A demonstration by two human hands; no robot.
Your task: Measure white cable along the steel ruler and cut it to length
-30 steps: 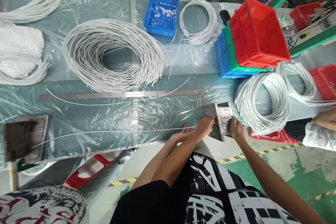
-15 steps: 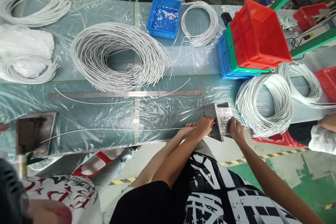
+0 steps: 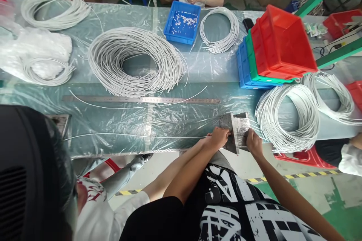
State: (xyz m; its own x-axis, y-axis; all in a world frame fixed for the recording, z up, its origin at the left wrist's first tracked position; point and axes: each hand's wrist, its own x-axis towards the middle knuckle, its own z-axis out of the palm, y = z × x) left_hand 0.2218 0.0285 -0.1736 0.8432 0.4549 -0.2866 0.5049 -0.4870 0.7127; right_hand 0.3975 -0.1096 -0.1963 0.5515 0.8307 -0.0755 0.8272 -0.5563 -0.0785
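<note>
A metal frame (image 3: pixel 235 132) of grey plates, with pale strands packed across its right part, stands at the table's front edge. My left hand (image 3: pixel 220 138) is closed at its left plate, fingertips against the metal. A white cable (image 3: pixel 135 135) runs along the table from the left into this hand; its end is hidden. My right hand (image 3: pixel 254 143) is closed around the frame's right edge, its fingertips partly hidden. A co-worker's forearm (image 3: pixel 166 175) lies beside my left arm, with that person's hand mostly covered by mine.
A steel ruler (image 3: pixel 181 100) and a large white cable coil (image 3: pixel 104 60) lie behind. Another coil (image 3: pixel 305 120) lies right of the frame. Stacked bins (image 3: pixel 288 45) and a blue tray (image 3: pixel 179 37) stand farther back. A co-worker's dark cap (image 3: pixel 28 173) fills the lower left.
The co-worker's capped head at left has come further into view and covers much of the metal plate there. The person opposite has parted their hands. My hands have hardly moved.
</note>
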